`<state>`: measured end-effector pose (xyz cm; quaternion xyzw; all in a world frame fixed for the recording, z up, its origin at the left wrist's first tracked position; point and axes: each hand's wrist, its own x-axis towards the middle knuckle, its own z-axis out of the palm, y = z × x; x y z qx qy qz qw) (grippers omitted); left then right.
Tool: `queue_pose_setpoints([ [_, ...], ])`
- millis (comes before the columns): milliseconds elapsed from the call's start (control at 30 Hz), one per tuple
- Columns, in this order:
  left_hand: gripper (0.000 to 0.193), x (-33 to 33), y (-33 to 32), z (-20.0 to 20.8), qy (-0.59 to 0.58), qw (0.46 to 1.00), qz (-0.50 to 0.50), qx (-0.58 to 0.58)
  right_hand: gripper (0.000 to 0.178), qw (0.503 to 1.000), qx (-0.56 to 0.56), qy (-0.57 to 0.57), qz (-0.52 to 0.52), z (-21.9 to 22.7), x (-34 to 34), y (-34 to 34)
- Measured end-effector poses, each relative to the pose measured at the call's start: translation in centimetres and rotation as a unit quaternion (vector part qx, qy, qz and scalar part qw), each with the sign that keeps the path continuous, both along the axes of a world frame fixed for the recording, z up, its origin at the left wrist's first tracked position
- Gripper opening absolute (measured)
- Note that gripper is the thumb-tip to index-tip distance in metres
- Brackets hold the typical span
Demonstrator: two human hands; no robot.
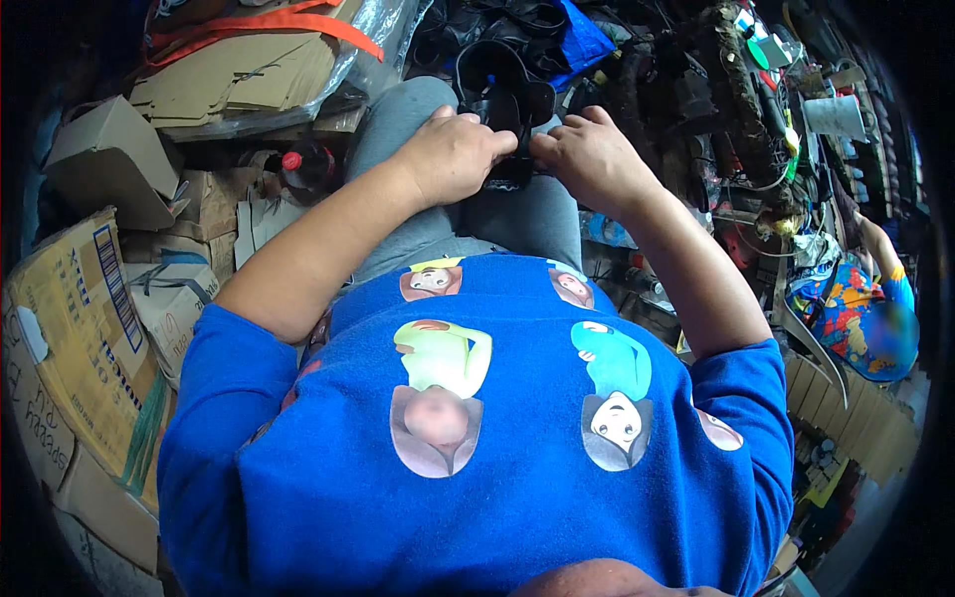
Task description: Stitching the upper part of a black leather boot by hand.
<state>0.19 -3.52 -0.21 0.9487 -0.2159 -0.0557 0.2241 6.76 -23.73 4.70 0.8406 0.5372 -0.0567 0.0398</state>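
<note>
Between my thighs lies a black sandal [494,107], its curved straps glossy and dark. My left hand [455,157] comes over the left thigh, fingers curled and closed at the sandal's near strap. Opposite it, my right hand [594,157] is closed too, its thumb and forefinger pinched at the right edge of the same strap. The fingertips nearly face each other, a short gap apart. What exactly each pinch grips is partly hidden by the fingers and too dark to make out.
Flattened cardboard [234,85] is stacked far left, with an open box [114,159] and a red-capped bottle [306,167] nearby. A cluttered workbench [736,109] stands right, bearing a white cup [834,117]. Another person [860,318] sits at the far right.
</note>
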Motion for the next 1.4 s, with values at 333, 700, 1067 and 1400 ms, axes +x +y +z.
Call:
queue_pose_setpoints([
  [333,0.015,-5.6,8.5,1.2,-0.125,0.988,0.069,0.056,0.012,0.994,0.043,0.016,-0.098,-3.1,2.1,-8.1],
  [700,0.026,-3.0,1.2,6.4,0.311,0.714,-0.130,-0.613,0.018,0.484,0.449,0.738,-0.139,1.5,0.0,1.1],
  [1067,0.018,-7.8,16.3,1.8,-0.051,0.954,0.283,0.092,0.013,0.944,-0.026,0.079,-0.318,-1.8,1.8,-18.3],
  [1400,0.045,4.3,-0.3,0.1,-0.025,0.983,-0.027,-0.181,0.012,0.874,0.249,0.357,-0.217,-2.8,3.0,-2.6],
])
